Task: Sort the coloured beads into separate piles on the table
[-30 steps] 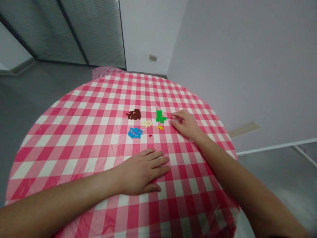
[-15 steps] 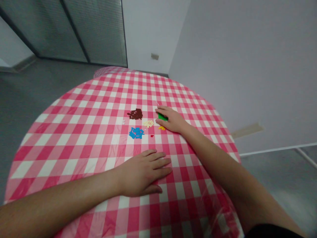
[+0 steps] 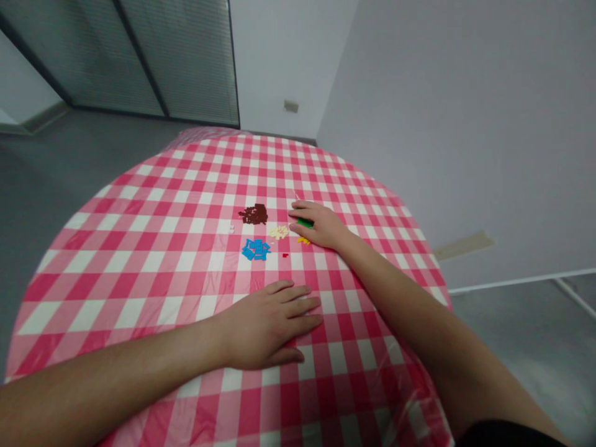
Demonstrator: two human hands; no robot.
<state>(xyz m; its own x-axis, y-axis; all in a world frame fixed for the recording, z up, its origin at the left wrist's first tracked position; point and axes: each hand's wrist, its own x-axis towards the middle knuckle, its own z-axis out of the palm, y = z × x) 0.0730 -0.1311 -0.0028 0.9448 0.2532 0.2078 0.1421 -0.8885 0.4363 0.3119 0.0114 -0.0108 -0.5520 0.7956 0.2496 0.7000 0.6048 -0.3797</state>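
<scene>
My left hand (image 3: 267, 326) lies flat, palm down, on the red and white checked tablecloth (image 3: 153, 261), holding nothing. My right hand (image 3: 319, 225) reaches farther out and covers most of a pile of small green pieces (image 3: 305, 222); its fingers curl over them, and only a sliver of green shows. Whether it grips any piece is hidden. Just left of it lie a cream pile (image 3: 279, 232), tiny yellow pieces (image 3: 302, 240), a blue pile (image 3: 256, 249), a dark brown pile (image 3: 254, 214) and a small red piece (image 3: 284, 254).
The round table drops off at its edge on the right (image 3: 433, 279) and near side. A grey floor (image 3: 56, 161) surrounds it, with a glass partition with blinds (image 3: 177, 56) at the back left and a plain wall (image 3: 442, 112) to the right.
My right hand slid left from beside the green pile onto it, covering most of the green pieces. My left hand stayed flat in place.
</scene>
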